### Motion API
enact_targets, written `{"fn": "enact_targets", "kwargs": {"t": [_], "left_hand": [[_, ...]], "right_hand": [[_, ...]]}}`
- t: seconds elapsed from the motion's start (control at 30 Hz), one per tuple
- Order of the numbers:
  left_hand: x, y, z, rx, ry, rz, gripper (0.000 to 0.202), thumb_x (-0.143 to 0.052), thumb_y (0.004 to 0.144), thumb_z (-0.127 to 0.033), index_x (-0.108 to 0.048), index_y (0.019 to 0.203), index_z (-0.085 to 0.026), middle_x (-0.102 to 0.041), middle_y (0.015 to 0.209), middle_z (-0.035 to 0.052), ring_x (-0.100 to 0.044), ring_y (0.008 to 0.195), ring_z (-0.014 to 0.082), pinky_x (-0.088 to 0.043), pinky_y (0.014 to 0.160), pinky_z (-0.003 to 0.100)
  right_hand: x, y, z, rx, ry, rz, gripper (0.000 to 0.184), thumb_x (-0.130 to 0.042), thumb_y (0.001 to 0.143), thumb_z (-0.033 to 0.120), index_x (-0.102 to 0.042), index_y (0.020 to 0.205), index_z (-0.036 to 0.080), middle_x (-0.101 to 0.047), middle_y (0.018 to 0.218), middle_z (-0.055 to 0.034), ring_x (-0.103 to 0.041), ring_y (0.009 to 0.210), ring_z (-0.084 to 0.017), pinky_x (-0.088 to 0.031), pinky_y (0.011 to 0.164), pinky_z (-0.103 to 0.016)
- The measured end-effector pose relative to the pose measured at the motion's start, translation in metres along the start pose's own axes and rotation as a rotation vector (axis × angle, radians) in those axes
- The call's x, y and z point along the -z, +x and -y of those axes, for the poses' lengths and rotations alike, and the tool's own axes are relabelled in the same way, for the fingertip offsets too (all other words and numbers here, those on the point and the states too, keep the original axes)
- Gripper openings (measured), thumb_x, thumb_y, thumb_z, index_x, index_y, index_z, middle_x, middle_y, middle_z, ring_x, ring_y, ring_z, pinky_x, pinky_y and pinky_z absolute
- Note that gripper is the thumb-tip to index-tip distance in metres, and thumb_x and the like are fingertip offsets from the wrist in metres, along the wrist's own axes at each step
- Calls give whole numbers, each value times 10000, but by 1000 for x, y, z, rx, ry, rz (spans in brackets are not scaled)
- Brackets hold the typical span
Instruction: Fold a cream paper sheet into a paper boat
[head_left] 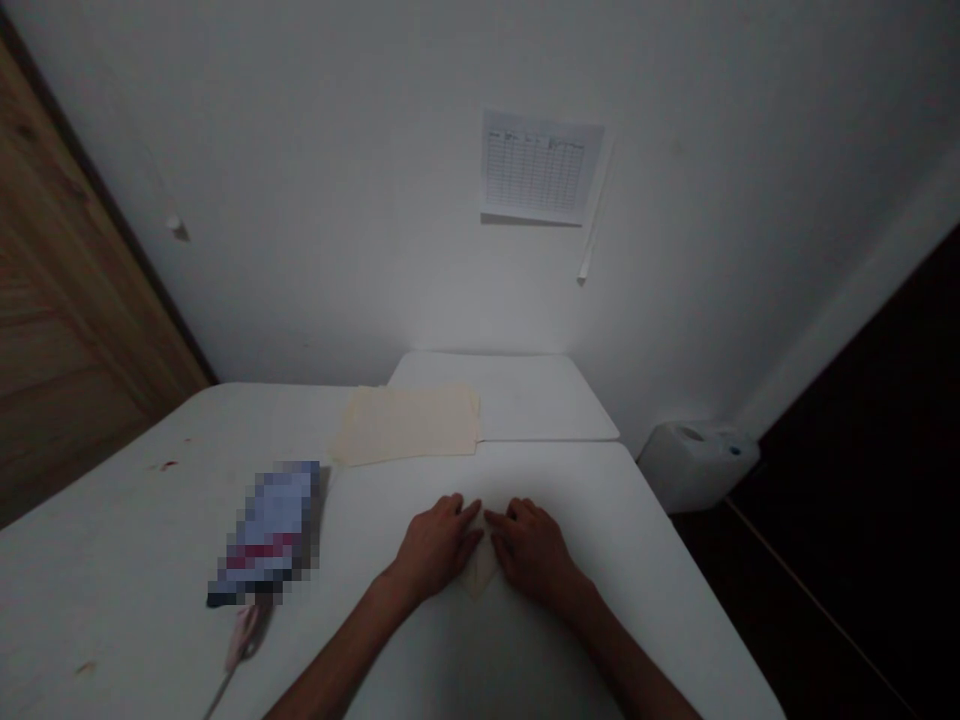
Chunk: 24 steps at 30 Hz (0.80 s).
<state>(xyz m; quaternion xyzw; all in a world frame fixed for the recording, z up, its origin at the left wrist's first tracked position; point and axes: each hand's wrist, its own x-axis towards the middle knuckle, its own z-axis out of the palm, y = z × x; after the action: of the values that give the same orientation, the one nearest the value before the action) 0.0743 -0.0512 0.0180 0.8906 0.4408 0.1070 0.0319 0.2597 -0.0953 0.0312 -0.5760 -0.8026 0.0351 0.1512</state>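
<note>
Your left hand point(436, 548) and right hand point(531, 552) lie flat, close together, fingertips almost meeting, seemingly pressing small cream folded paper point(480, 570) between them on white plastic table point(600, 500); cream paper sheets point(405, 425) far left.

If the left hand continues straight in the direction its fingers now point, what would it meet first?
The left hand would probably meet the fingers of the right hand first; they nearly touch above the cream paper, though depth is unclear here.
</note>
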Motion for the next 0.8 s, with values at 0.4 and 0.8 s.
{"fn": "enact_targets", "kwargs": {"t": [0.4,0.8], "left_hand": [[-1,-3,0,12,-1,-149,369,-486,909,-364,-559,1261,-278,-510,1008,88,-472,943,254,-397,804,369],[6,-28,20,121,-34,-220,312,-500,910,-320,-604,1203,-287,-510,959,64,-477,897,233,-376,756,349]], "right_hand": [[3,-29,-8,6,-119,-45,246,-459,946,256,-614,1136,278,-581,912,-62,-496,878,-208,-353,768,-317],[1,-35,-11,0,-156,-59,239,-471,935,273,-637,1105,268,-606,908,-69,-512,887,-225,-367,766,-334]]}}
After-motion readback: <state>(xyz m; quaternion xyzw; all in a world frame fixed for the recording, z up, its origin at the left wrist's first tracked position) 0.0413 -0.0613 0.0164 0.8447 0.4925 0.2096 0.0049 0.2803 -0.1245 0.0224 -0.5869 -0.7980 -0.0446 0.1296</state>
